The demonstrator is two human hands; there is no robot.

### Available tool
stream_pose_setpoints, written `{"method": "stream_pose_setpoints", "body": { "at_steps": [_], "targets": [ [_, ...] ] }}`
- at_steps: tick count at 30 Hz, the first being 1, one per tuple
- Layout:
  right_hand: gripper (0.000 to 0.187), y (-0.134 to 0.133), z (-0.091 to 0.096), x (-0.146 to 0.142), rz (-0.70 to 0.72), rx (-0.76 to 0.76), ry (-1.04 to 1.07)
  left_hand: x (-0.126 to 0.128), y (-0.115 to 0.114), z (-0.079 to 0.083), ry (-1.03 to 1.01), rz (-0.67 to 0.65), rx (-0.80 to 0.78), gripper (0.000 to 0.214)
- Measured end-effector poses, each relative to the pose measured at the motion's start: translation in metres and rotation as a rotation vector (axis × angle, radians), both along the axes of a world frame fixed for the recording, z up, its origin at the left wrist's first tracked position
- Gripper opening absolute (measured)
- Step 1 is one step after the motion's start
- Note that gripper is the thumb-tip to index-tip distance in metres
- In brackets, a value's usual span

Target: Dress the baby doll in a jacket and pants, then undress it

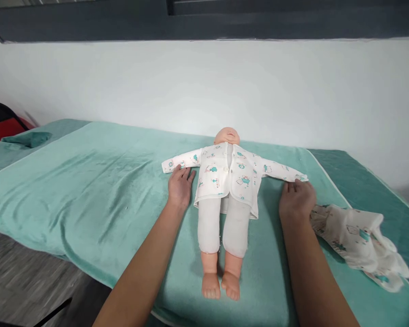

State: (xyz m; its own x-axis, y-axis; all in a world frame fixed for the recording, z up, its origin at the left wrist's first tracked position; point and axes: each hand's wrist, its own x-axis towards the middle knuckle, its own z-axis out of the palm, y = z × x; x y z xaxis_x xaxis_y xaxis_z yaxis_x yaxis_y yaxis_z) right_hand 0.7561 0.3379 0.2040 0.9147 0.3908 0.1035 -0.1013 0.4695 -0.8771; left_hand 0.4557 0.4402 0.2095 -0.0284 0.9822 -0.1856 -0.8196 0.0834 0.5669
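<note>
A baby doll [209, 286] lies on its back with its head toward the wall and its feet toward me. It wears a white printed jacket [211, 175], whose front edges lie slightly apart, and white leg coverings. Both sleeves stretch out sideways. My left hand [180, 186] rests at the lower edge of the sleeve on the left, fingers a little apart. At the far end of the other sleeve, my right hand [297, 200] has its curled fingers on the cuff. The doll's hands are hidden.
A crumpled white printed garment [357, 240] lies right of my right forearm. Green velvety cloth [98, 181] covers the bed against a white wall [122, 86]. A red and black object [3, 122] stands at the far left, above grey flooring [17, 272].
</note>
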Motion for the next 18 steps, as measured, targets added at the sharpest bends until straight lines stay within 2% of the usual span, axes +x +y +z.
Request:
{"method": "stream_pose_setpoints", "body": {
  "at_steps": [2, 4, 8, 10, 12, 15, 18],
  "targets": [
    [0.055, 0.0, 0.001, -0.007, -0.14, -0.066, -0.154, 0.001, 0.0, -0.001, 0.01, 0.008, 0.011, 0.029],
    [0.063, -0.002, 0.003, -0.02, -0.171, -0.13, -0.335, 0.003, -0.002, 0.0, 0.034, 0.003, 0.036, 0.034],
    [0.052, -0.001, 0.015, -0.051, -0.023, -0.178, -0.519, 0.011, -0.011, 0.004, 0.202, -0.141, 0.078, 0.048],
    [0.043, 0.003, 0.024, -0.063, 0.042, -0.191, -0.572, 0.014, -0.013, 0.006, 0.352, -0.24, 0.111, 0.046],
    [0.034, 0.011, 0.037, -0.07, 0.112, -0.256, -0.61, 0.015, -0.014, 0.006, 0.474, -0.282, 0.138, 0.041],
    [0.029, 0.03, 0.061, -0.076, 0.233, -0.475, -0.709, 0.016, -0.011, 0.005, 0.511, -0.276, 0.143, 0.04],
    [0.035, 0.058, 0.085, -0.08, 0.345, -0.805, -0.885, 0.016, -0.01, 0.006, 0.461, -0.279, 0.138, 0.04]
  ]
}}
